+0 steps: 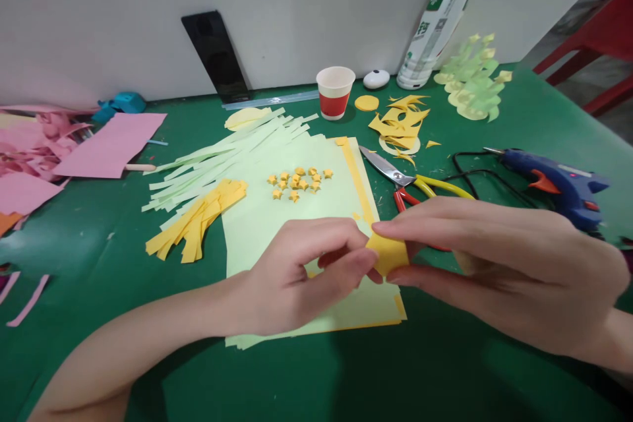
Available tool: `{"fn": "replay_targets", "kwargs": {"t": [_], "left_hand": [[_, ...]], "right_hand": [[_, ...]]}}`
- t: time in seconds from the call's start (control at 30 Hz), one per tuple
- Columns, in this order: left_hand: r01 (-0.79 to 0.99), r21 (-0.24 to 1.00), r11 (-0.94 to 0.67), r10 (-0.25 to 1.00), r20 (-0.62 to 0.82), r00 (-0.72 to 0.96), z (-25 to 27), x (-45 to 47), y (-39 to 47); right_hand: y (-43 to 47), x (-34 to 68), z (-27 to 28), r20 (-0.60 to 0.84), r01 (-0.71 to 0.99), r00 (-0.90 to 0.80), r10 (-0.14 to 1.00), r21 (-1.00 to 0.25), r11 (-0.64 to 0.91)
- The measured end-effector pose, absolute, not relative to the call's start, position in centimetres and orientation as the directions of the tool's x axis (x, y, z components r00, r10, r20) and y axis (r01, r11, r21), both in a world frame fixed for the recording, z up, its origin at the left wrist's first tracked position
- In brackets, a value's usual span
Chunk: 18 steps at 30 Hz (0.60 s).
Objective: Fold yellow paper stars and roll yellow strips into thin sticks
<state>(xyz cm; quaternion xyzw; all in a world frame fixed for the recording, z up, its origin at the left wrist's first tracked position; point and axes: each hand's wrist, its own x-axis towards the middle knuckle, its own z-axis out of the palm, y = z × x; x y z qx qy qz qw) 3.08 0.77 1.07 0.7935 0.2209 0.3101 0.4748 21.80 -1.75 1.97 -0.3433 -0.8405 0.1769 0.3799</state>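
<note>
A small piece of yellow paper (pixel 390 254) is pinched between both hands, above the right part of a pale green paper sheet (pixel 257 231). The thumb and forefinger of my left hand (pixel 311 280) close on its left edge. My right hand (pixel 499 264) grips its right side between thumb and fingers. Beyond my left hand, several small folded yellow paper stars (pixel 299 182) lie on the sheet. Yellow paper strips (pixel 200 217) lie left of them, and pale green strips (pixel 227 151) fan out behind.
Scissors (pixel 395 175) lie just beyond my right hand. A blue glue gun (pixel 554 178) with a black cord is at right. A paper cup (pixel 335 92), yellow scraps (pixel 403 122), a bottle (pixel 440 23) and a paper flower piece (pixel 472 82) stand behind. Pink paper (pixel 113 145) lies left.
</note>
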Motion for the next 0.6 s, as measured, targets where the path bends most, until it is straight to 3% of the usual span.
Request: {"fn": "replay_targets", "kwargs": {"t": [0.13,0.3,0.6], "left_hand": [[0.156,0.614,-0.774,0.524,0.483,0.702,1.4,2.8,1.5],[0.254,0.317,-0.914,0.396,0.551,0.735,2.0,2.3,1.8],[0.32,0.178,-0.931,0.365,0.516,0.775,2.6,2.1,1.4]], "right_hand": [[-1.4,21.9,2.1,0.512,0.431,-0.466,0.722,-0.581,0.69],[-1.3,22.0,2.2,0.502,0.411,-0.509,0.7,-0.572,0.709],[-1.5,21.9,2.1,0.53,0.405,-0.552,0.643,-0.504,0.763]]}}
